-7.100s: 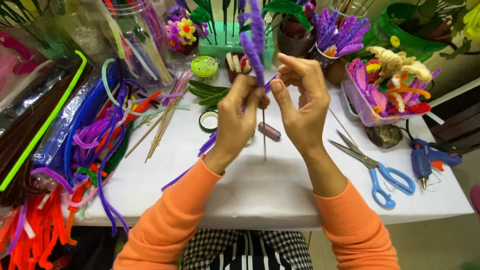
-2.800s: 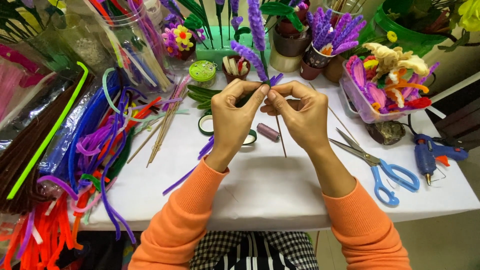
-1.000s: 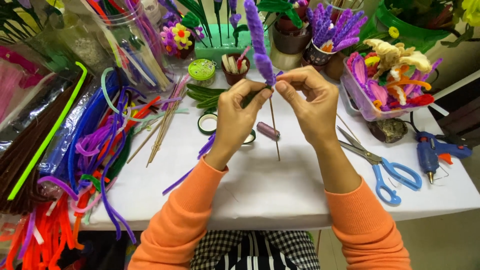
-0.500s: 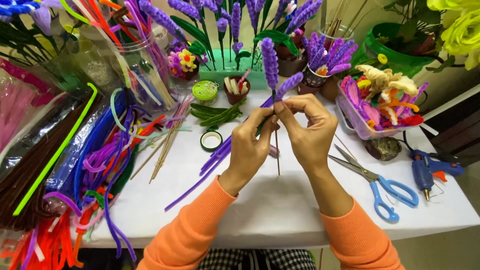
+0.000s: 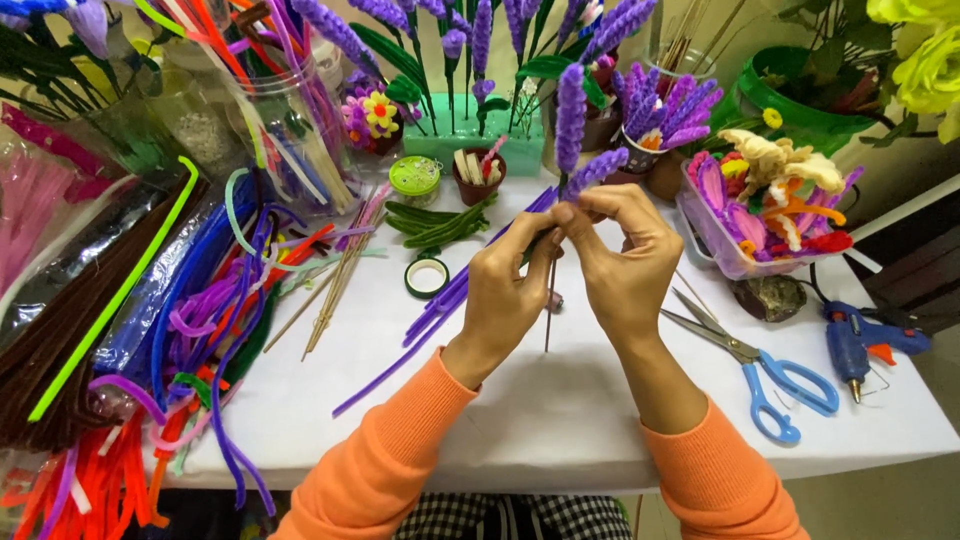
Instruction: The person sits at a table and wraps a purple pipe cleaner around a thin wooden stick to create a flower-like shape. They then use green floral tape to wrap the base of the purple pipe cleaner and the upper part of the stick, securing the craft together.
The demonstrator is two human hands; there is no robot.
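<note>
fuzzy purple pipe-cleaner flower (image 5: 571, 120) on a thin wooden stick (image 5: 549, 315); smooth matt white table (image 5: 560, 420); blue plastic-handled metal scissors (image 5: 760, 365).

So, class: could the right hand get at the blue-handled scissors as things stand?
Probably yes: the scissors lie uncovered on the white table just right of the right hand, though it is busy pinching the purple stem.

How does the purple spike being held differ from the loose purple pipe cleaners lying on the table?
The held spike is thick, coiled and upright above the left hand and right hand; the loose pipe cleaners are thin, straight and lie flat on the table. The spike sits on a thin stick; the pipe cleaners are bare. Both are fuzzy and purple.
</note>
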